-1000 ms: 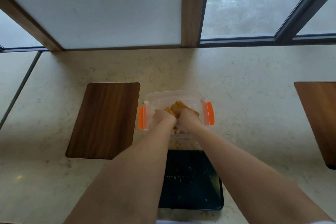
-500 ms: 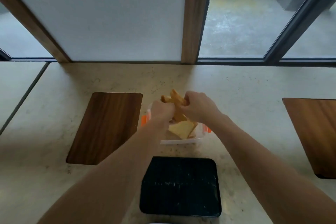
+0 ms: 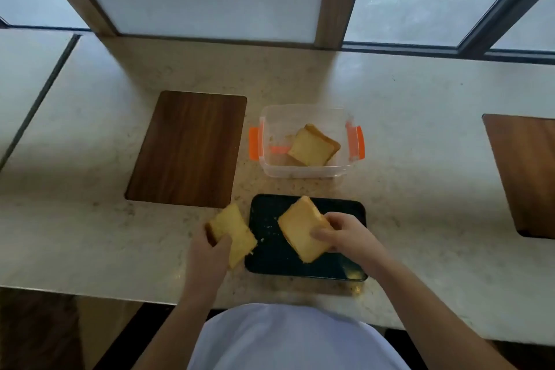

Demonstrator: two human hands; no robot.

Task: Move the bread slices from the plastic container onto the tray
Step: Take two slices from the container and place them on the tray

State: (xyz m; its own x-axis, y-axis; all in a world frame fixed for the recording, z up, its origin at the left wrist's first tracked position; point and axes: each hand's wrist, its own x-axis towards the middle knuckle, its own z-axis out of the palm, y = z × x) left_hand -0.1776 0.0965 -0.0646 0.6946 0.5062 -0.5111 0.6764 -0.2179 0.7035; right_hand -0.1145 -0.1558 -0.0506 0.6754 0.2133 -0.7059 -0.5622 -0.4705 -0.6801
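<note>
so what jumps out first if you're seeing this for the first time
Two hands each hold yellow bread: the right hand has a slice over the black tray near the counter's front edge, the left hand holds another slice just left of it. Behind the tray, a clear container with orange clips holds more bread.

Both hands point(image 3: 207, 252) point(image 3: 345, 234) grip bread slices point(image 3: 232, 231) point(image 3: 300, 230) over the black tray point(image 3: 270, 258).

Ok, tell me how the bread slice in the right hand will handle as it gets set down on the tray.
The bread slice in the right hand probably weighs little: a few fingertips hold it over the tray. It looks soft yet keeps its shape, staying flat while gripped at one edge. It likely sheds: crumbs dot the tray.
</note>
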